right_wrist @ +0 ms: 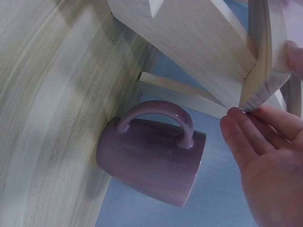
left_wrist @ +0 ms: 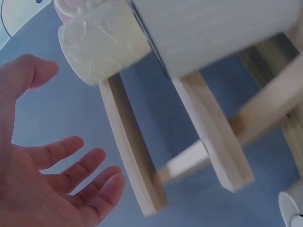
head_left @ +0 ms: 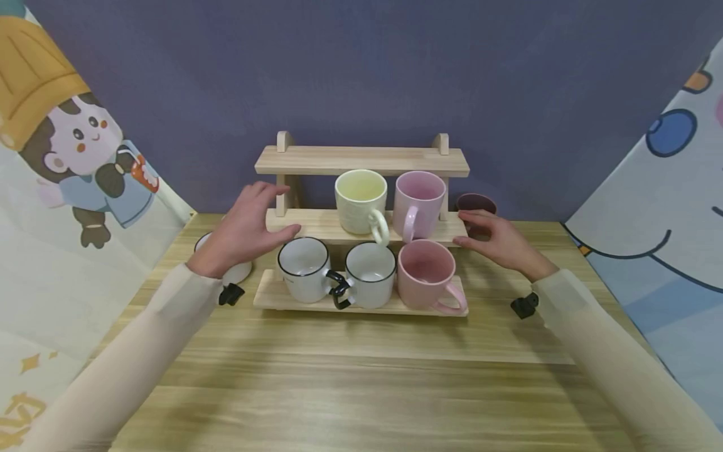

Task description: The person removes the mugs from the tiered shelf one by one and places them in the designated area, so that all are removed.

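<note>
A three-tier wooden mug rack [head_left: 361, 161] stands between the two hands. My left hand [head_left: 248, 226] is spread near the left end of the middle shelf; in the left wrist view its palm holds nothing. My right hand [head_left: 499, 242] grips the right end of that shelf [right_wrist: 265, 87] between thumb and fingertips. A pale yellow mug [head_left: 356, 204] and a lilac mug [head_left: 426, 201] sit on the middle shelf. Below are two white mugs with black rims, left [head_left: 305, 276] and centre [head_left: 375, 279], and a pink mug [head_left: 420, 279].
A dark purple mug [right_wrist: 149, 153] stands on the table behind my right hand. Another white mug [head_left: 240, 272] is partly hidden behind my left wrist. The wooden table [head_left: 361, 383] runs to a dark blue wall [head_left: 361, 69], with printed cartoon sheets on both sides.
</note>
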`<action>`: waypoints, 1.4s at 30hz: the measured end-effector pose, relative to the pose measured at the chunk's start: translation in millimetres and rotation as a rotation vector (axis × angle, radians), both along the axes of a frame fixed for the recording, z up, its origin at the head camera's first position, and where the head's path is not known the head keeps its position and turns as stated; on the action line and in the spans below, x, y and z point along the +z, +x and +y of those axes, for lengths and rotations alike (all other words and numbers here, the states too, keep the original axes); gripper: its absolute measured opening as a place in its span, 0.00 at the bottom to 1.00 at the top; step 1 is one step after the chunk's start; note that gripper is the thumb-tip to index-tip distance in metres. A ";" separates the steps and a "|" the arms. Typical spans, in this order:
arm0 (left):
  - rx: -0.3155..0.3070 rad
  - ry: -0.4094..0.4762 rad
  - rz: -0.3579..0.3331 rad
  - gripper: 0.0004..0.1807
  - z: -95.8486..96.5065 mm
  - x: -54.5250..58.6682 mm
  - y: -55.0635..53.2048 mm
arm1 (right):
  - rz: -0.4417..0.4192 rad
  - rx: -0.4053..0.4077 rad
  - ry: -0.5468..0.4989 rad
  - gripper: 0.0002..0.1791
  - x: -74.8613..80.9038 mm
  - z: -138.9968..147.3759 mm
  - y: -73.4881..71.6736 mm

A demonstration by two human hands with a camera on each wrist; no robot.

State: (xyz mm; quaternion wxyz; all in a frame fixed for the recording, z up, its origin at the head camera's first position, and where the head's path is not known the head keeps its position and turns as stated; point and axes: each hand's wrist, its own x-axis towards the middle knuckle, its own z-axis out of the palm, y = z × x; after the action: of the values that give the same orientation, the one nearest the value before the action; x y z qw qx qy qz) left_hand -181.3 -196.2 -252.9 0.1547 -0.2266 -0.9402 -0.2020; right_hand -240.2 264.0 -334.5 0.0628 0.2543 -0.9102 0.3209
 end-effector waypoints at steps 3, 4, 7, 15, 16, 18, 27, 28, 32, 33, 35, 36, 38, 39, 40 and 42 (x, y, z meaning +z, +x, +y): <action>-0.012 0.000 0.005 0.39 9.6 2.9 -3.0 | -0.001 -0.004 0.015 0.36 2.0 -0.2 1.2; -0.016 -0.001 0.003 0.40 12.8 3.8 -4.3 | -0.001 -0.004 0.019 0.36 2.4 -0.1 1.4; -0.029 -0.007 -0.004 0.41 22.4 6.5 -9.1 | 0.000 0.001 0.025 0.36 3.3 0.6 1.7; -0.063 -0.031 -0.027 0.41 45.6 13.8 -23.1 | 0.002 -0.010 0.024 0.36 2.9 1.2 0.7; -0.068 -0.035 -0.034 0.41 48.1 14.5 -24.8 | 0.002 -0.009 0.024 0.36 2.9 1.1 0.7; -0.076 -0.040 -0.050 0.41 52.5 15.3 -28.1 | 0.002 -0.006 0.023 0.36 2.7 0.9 0.6; -0.078 -0.062 -0.122 0.43 67.4 16.7 -43.0 | 0.006 0.001 0.031 0.36 2.1 0.9 -0.1; -0.083 -0.062 -0.123 0.43 68.7 16.5 -45.0 | 0.006 0.001 0.033 0.36 1.9 1.0 -0.3; -0.117 -0.050 -0.117 0.46 73.9 16.5 -51.5 | 0.009 0.007 0.044 0.37 2.5 0.6 0.1; -0.128 -0.045 -0.114 0.46 75.2 16.9 -53.0 | 0.007 0.006 0.047 0.37 3.0 0.2 0.2; -0.149 -0.038 -0.113 0.47 78.2 17.3 -56.5 | 0.007 0.001 0.048 0.37 3.7 0.4 0.5; -0.158 -0.038 -0.116 0.47 79.5 17.7 -58.1 | 0.006 -0.005 0.046 0.37 3.9 0.3 0.6; -0.162 -0.045 -0.131 0.48 81.5 18.9 -60.1 | 0.004 -0.004 0.044 0.36 4.4 0.0 0.8; -0.160 -0.050 -0.142 0.48 82.2 19.4 -60.9 | 0.001 -0.002 0.040 0.36 4.9 -0.3 1.1; -0.156 -0.057 -0.152 0.48 82.8 19.9 -61.4 | -0.002 0.003 0.036 0.36 4.8 -0.3 1.2; -0.151 -0.069 -0.170 0.49 84.1 20.8 -62.0 | -0.004 0.011 0.039 0.37 4.7 -0.1 1.3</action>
State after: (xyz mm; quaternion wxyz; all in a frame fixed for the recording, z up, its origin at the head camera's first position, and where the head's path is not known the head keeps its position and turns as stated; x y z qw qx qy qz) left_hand -243.3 -112.1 -232.1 0.0511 -0.2842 -0.9365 -0.1992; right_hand -238.9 263.9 -329.8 0.0543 0.2597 -0.9151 0.3038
